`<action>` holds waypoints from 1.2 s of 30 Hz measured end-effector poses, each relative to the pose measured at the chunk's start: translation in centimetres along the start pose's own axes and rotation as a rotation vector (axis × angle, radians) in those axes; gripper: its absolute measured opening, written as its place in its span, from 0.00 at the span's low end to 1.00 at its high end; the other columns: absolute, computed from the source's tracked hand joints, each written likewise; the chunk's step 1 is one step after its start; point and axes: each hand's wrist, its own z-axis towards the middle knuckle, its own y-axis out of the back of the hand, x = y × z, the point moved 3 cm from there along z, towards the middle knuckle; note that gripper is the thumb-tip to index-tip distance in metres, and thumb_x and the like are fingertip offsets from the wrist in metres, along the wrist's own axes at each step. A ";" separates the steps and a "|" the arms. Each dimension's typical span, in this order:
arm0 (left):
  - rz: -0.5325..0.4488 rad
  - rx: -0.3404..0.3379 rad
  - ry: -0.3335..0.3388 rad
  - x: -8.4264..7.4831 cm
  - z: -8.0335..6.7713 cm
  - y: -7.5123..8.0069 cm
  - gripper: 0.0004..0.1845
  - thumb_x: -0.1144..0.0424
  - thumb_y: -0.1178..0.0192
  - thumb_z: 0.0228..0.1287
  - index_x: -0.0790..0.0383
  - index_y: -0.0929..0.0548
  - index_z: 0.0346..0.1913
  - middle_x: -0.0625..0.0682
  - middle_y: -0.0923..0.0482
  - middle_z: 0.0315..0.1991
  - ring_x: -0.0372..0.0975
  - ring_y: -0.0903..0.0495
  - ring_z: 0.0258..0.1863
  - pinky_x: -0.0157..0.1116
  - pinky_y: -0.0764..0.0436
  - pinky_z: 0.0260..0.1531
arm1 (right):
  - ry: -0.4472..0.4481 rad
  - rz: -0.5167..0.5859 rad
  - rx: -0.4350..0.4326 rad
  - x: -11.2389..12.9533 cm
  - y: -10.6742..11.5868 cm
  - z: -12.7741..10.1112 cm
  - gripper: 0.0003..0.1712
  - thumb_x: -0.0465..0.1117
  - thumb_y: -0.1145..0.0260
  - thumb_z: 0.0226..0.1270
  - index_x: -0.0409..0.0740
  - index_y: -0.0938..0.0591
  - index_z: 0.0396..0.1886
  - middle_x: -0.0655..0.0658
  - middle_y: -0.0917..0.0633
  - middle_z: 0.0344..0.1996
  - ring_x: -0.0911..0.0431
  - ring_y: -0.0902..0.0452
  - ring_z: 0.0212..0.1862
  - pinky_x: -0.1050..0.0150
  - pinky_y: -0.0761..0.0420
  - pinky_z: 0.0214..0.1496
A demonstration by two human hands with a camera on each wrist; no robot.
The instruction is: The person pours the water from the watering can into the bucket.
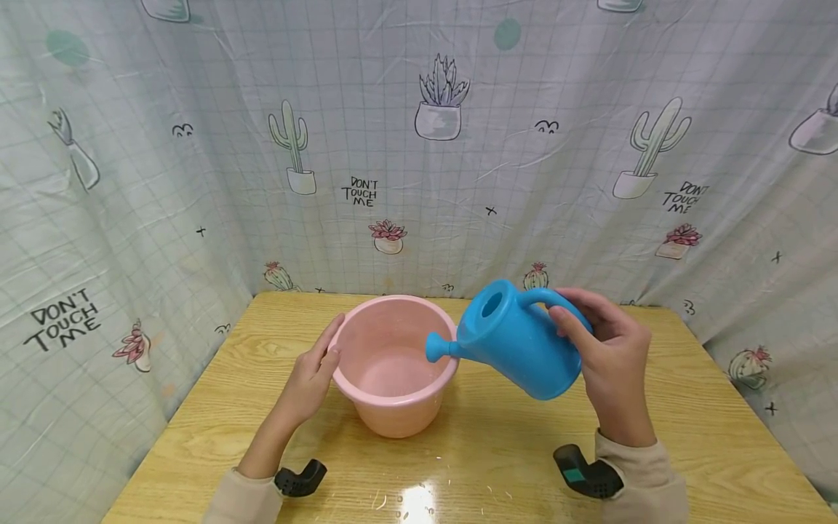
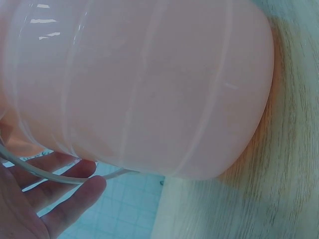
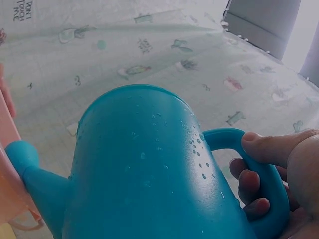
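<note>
A pink plastic bucket stands on the wooden table, its mouth facing up. At its left rim is my left hand, holding the side with thumb and fingers; in the left wrist view a thin pale handle crosses between them. My right hand grips the looped handle of a blue watering can. The can is tilted left, its spout's round head over the bucket's right rim. Droplets dot the can's body in the right wrist view. No water stream shows from the spout.
The wooden table carries a few wet spots and a bright reflection near its front edge. A cactus-print curtain hangs behind and on both sides. Each wrist wears a black device.
</note>
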 end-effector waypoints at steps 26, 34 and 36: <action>-0.017 0.011 0.020 0.0 -0.1 -0.2 0.26 0.58 0.61 0.79 0.50 0.44 0.76 0.56 0.38 0.73 0.50 0.28 0.65 0.52 0.23 0.55 | -0.042 -0.094 0.024 0.6 -0.3 0.7 0.15 0.31 0.33 0.62 0.32 0.17 0.49 0.50 0.13 0.37 0.57 0.20 0.33 0.71 0.19 0.42; -0.016 0.001 0.005 -0.1 -0.1 -0.1 0.26 0.58 0.60 0.79 0.51 0.44 0.76 0.57 0.37 0.72 0.51 0.29 0.65 0.53 0.24 0.56 | -0.033 -0.075 0.028 0.6 -0.4 0.7 0.15 0.31 0.33 0.62 0.32 0.17 0.49 0.50 0.12 0.37 0.57 0.20 0.32 0.71 0.19 0.41; -0.011 -0.002 0.004 -0.1 0.0 -0.1 0.26 0.58 0.61 0.79 0.51 0.44 0.76 0.57 0.37 0.72 0.50 0.28 0.64 0.52 0.23 0.55 | -0.027 -0.085 0.031 0.7 -0.5 0.8 0.15 0.31 0.33 0.62 0.33 0.17 0.49 0.50 0.12 0.37 0.57 0.20 0.33 0.71 0.19 0.41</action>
